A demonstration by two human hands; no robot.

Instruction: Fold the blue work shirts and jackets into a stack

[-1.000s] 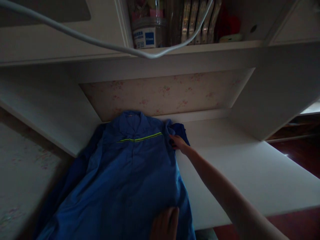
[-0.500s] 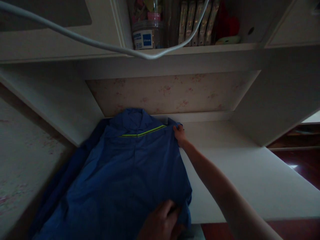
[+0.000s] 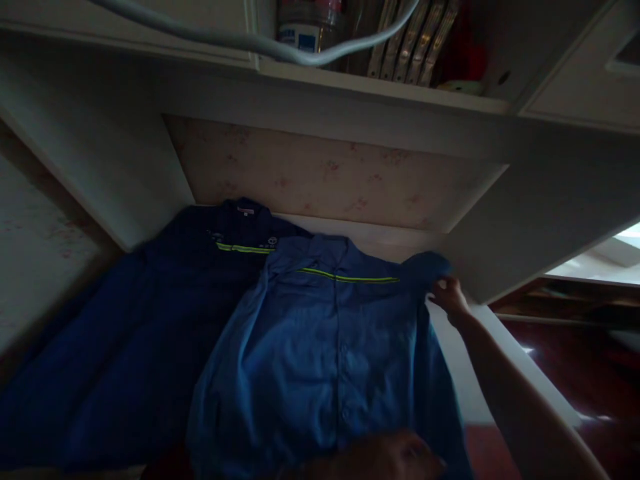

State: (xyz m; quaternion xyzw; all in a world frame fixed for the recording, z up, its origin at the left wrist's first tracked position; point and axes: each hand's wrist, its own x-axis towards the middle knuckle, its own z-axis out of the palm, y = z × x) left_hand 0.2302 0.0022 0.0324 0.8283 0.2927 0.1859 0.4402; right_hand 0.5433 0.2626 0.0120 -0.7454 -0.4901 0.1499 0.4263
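Note:
A blue work jacket (image 3: 295, 333) with a yellow-green stripe across its chest lies front up, collar toward the back wall. My right hand (image 3: 450, 297) is closed on its right-hand shoulder and sleeve area, pinching the cloth out to the side. My left hand (image 3: 400, 457) is low in the view at the jacket's lower front, dark and blurred, its fingers curled at the cloth. A darker navy jacket (image 3: 130, 327) with a similar stripe and a small chest logo lies spread to the left. The blue jacket overlaps its right side.
The white desk (image 3: 453, 340) shows right of the jackets, inside side panels and a back wall with flowered paper (image 3: 320, 177). Overhead, a shelf (image 3: 380, 83) holds a clear jar (image 3: 305, 30) and a row of cases (image 3: 415, 43). A white cable (image 3: 310, 59) hangs in front.
The blue jacket has shifted right with my right hand, uncovering much of the navy jacket beneath. My left hand has also moved right. The camera view has tilted.

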